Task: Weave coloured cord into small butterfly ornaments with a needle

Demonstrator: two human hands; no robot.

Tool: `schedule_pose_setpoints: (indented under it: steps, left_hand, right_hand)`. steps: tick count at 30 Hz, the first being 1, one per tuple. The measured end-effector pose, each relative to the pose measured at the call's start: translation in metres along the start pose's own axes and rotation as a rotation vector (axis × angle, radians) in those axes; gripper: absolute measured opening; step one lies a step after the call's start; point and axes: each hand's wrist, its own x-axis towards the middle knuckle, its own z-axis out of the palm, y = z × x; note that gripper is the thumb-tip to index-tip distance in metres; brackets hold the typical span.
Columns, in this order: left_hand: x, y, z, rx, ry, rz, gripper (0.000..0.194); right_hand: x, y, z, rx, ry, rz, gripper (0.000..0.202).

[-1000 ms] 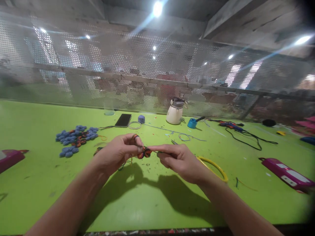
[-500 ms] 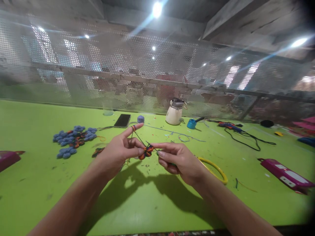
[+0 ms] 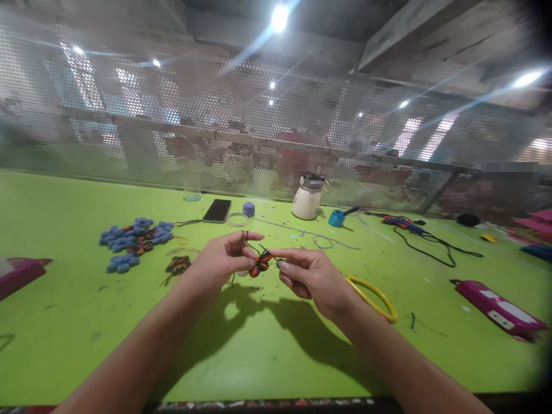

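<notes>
Between thumb and fingers, my left hand (image 3: 226, 256) pinches a small crocheted flower (image 3: 259, 265) in black, red and orange yarn. A strand of the same dark yarn wraps its index finger and runs down to the flower. My right hand (image 3: 307, 275) grips a crochet hook (image 3: 278, 260), its tip at the flower's upper edge; most of the handle is hidden in the fingers. Left of my left hand lies another dark multicolour flower (image 3: 177, 265). Farther left is a cluster of blue and multicolour flowers (image 3: 123, 238).
Toward the back of the green table (image 3: 276, 362) are a phone (image 3: 217, 211), a blue yarn ball (image 3: 249, 209), a cream jug (image 3: 307, 200) and a blue pot (image 3: 337, 218). A yellow ring (image 3: 379, 292) lies by my right forearm; a glue gun (image 3: 403, 223) and magenta box (image 3: 495, 307) lie right.
My left index finger has lowered and points more to the right, bringing its yarn closer to the flower. The view has shifted slightly, and the loose flower by my left wrist shows more.
</notes>
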Motion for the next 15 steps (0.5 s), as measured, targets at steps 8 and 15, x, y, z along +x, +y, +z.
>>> schedule_pose_setpoints:
  steps: [8,15]
  left_hand:
    - [0.0017,-0.0031,0.0005,0.075,-0.010,0.095,0.068]
    - [-0.0032,0.0045,0.0053,0.047,0.009,0.088,0.069]
  right_hand:
    - [0.0016,0.0028,0.0007,0.026,0.019,0.039,0.041]
    - [0.0015,-0.0009,0.0003,0.025,0.015,0.027,0.043]
